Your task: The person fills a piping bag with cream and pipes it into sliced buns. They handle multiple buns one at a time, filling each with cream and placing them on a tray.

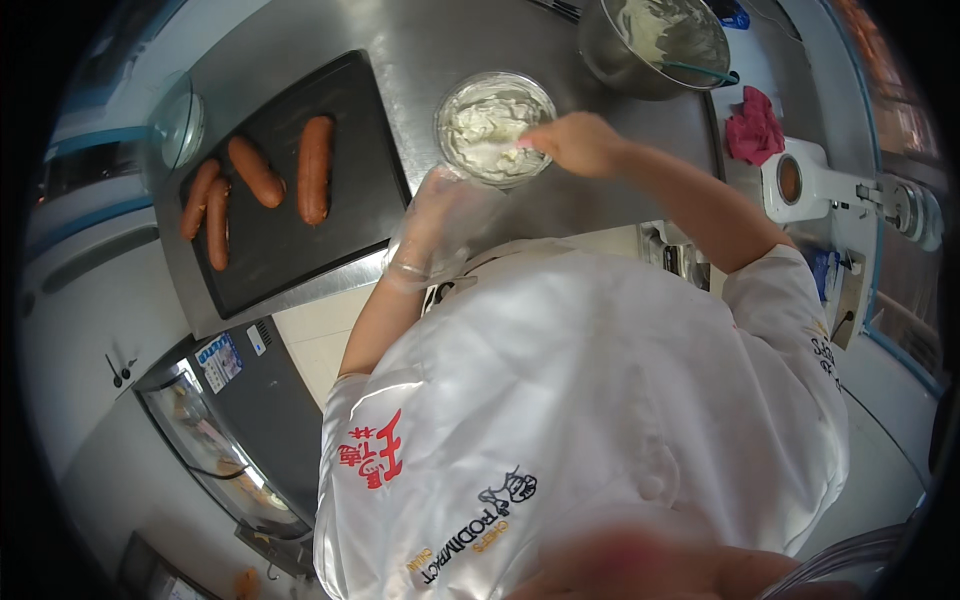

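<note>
- I'm seeing a clear glass bowl (182, 125) sitting near the far left corner of a dark tray (275, 250).
- Four brown rolls (314, 170) are lying on that tray: two close together at left, one slanting beside them, one lying apart at right.
- Left hand (432, 205), in a loose clear plastic glove (408, 262), is reaching to the near-left edge of the cream bowl; fingers are blurring under plastic, so I can't tell whether it's gripping.
- Cream bowl (452, 160) is standing on the steel bench (440, 40), right of the tray, holding whipped pale cream (492, 115).
- Right hand (582, 145) is closing around a blurred, pink-ended utensil (525, 143) over the cream; I'm not making out its full shape.
- Large steel bowl (610, 62) is tilting beyond that hand, pale residue showing inside, teal-handled tool (702, 72) leaning across its rim.
- Crumpled pink cloth (755, 127) is lying farther right, just beside a white appliance (815, 180).
</note>
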A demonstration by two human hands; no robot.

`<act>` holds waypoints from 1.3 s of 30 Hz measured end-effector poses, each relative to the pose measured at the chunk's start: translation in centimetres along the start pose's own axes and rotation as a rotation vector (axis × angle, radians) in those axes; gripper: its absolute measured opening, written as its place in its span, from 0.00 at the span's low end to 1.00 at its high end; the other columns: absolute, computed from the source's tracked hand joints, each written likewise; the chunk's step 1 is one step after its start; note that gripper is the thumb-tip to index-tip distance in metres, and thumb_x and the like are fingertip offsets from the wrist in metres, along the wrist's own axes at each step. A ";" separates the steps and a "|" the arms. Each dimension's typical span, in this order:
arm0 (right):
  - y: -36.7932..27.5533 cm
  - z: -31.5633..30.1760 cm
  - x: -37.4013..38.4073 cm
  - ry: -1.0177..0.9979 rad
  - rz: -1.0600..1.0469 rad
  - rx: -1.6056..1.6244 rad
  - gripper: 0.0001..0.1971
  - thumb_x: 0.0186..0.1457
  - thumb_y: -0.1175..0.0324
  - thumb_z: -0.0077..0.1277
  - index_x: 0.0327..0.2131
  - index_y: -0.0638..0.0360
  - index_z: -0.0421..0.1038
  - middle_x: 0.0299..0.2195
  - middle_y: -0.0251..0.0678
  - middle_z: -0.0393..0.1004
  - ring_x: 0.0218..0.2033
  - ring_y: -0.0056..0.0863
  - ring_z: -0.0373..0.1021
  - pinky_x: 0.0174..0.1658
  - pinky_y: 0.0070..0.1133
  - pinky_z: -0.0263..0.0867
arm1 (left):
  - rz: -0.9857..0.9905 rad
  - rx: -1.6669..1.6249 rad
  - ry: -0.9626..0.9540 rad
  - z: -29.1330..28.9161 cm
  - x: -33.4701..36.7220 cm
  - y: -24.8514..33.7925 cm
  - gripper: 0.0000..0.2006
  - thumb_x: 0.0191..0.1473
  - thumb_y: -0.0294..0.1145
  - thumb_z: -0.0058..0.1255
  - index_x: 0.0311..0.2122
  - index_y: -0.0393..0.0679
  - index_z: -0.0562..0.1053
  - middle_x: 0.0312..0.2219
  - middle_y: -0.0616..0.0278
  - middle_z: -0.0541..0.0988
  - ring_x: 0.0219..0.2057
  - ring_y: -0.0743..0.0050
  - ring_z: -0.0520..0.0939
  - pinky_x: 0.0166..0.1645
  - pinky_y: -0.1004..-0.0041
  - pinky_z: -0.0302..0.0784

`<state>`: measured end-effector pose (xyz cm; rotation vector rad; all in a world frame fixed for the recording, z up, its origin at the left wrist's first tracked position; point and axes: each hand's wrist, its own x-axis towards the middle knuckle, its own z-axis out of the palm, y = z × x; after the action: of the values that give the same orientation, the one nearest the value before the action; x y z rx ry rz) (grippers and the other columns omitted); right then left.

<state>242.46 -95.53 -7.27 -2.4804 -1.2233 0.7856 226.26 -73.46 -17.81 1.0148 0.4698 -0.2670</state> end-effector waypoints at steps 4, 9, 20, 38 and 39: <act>4.5 1.5 1.6 0.072 0.150 -0.050 0.13 0.61 0.59 0.40 0.42 0.39 0.77 0.39 0.36 0.77 0.37 0.42 0.73 0.39 0.35 0.68 | 0.048 0.103 -0.001 -0.9 0.7 -0.8 0.17 0.55 0.30 0.51 0.50 0.40 0.65 0.36 0.62 0.77 0.35 0.75 0.77 0.40 0.76 0.75; 1.2 -2.8 2.2 0.135 0.057 -0.199 0.15 0.58 0.64 0.43 0.46 0.38 0.74 0.38 0.33 0.77 0.34 0.41 0.74 0.37 0.32 0.69 | 0.066 -0.047 -0.055 -0.9 0.6 -1.8 0.18 0.55 0.29 0.50 0.51 0.39 0.66 0.38 0.62 0.76 0.37 0.78 0.77 0.41 0.77 0.74; 1.5 -6.3 2.3 0.032 -0.132 -0.632 0.18 0.54 0.71 0.44 0.48 0.40 0.71 0.34 0.35 0.76 0.33 0.36 0.75 0.32 0.29 0.70 | 0.057 -0.064 -0.110 -1.3 1.3 -1.8 0.17 0.55 0.29 0.50 0.49 0.41 0.66 0.36 0.61 0.76 0.35 0.77 0.77 0.38 0.77 0.75; 1.9 -0.1 1.6 -0.375 0.531 1.052 0.13 0.61 0.62 0.45 0.39 0.61 0.72 0.16 0.24 0.61 0.13 0.13 0.56 0.16 0.18 0.56 | 0.122 -0.018 -0.026 0.9 0.6 -1.6 0.13 0.54 0.28 0.49 0.45 0.38 0.68 0.35 0.62 0.76 0.34 0.78 0.77 0.37 0.77 0.76; 2.4 -1.3 1.4 -0.341 0.497 0.935 0.12 0.61 0.62 0.45 0.38 0.61 0.73 0.17 0.25 0.62 0.13 0.14 0.56 0.16 0.18 0.56 | 0.114 -0.010 -0.037 0.9 0.7 -1.3 0.14 0.54 0.28 0.49 0.46 0.38 0.68 0.36 0.62 0.76 0.34 0.78 0.77 0.38 0.78 0.75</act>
<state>245.42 -95.88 -7.80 -1.8627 -0.1491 1.5131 226.54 -74.83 -18.72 1.0209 0.3777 -0.1813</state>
